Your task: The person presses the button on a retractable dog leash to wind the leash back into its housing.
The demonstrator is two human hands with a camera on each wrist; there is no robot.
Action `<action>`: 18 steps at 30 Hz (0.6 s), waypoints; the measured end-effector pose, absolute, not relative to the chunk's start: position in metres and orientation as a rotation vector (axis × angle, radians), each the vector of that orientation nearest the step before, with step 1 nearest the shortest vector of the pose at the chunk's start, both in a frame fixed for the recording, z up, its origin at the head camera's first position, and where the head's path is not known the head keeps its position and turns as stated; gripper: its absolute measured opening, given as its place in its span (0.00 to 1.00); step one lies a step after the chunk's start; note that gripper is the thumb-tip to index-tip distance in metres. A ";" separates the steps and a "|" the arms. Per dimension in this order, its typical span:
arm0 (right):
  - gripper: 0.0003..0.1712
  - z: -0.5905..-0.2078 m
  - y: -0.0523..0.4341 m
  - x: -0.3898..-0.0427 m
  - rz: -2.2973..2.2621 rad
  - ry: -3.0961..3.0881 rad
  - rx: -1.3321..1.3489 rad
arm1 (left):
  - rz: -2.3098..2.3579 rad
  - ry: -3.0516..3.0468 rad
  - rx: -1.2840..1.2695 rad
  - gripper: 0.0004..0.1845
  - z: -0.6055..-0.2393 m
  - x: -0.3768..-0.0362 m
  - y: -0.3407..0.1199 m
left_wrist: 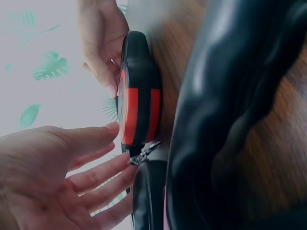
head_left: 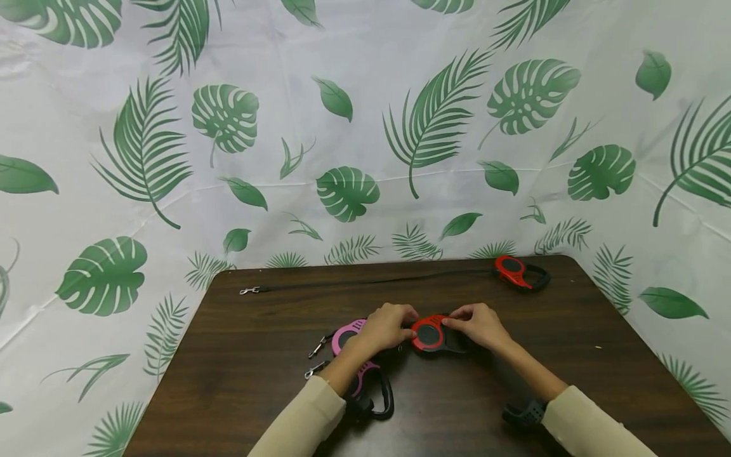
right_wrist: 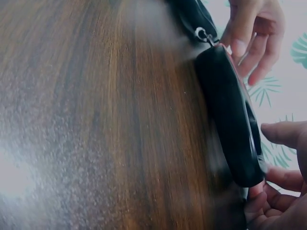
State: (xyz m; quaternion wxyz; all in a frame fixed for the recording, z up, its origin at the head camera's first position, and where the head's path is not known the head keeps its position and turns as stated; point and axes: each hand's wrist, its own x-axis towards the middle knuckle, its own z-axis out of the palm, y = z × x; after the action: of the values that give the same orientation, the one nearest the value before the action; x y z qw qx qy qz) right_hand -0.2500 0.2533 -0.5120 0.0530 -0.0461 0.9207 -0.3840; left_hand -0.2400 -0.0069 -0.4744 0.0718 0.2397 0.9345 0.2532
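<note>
- On the dark table [head_left: 240,393], head view: my left hand [head_left: 387,327] and right hand [head_left: 478,325] both sit on the red leash reel [head_left: 429,334], mid-table; pink leash reel [head_left: 349,336] under my left wrist
- Left wrist view: left fingers [left_wrist: 91,179] straight, brushing the reel [left_wrist: 139,96]
- Right wrist view: right fingertips [right_wrist: 280,178] curl round its black end [right_wrist: 230,120]

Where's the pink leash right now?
Head view: the pink leash lies on the table, under the left hand, left of the red leash between both hands.
</note>
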 end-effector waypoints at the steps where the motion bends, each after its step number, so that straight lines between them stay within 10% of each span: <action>1: 0.21 -0.512 0.254 -0.250 -1.170 2.806 -0.138 | 0.777 2.809 0.723 0.18 -0.474 -0.240 -0.008; 18: 0.24 -0.506 0.285 -0.255 -1.210 2.855 -0.280 | 0.944 2.842 0.849 0.19 -0.478 -0.243 -0.053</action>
State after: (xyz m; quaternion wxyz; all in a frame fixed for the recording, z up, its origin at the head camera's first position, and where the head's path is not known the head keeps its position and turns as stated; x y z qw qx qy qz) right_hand -0.2551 0.2851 -0.5057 0.0141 -0.0900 0.9169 -0.3885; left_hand -0.2427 -0.0530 -0.4776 0.0143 0.2726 0.9130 0.3031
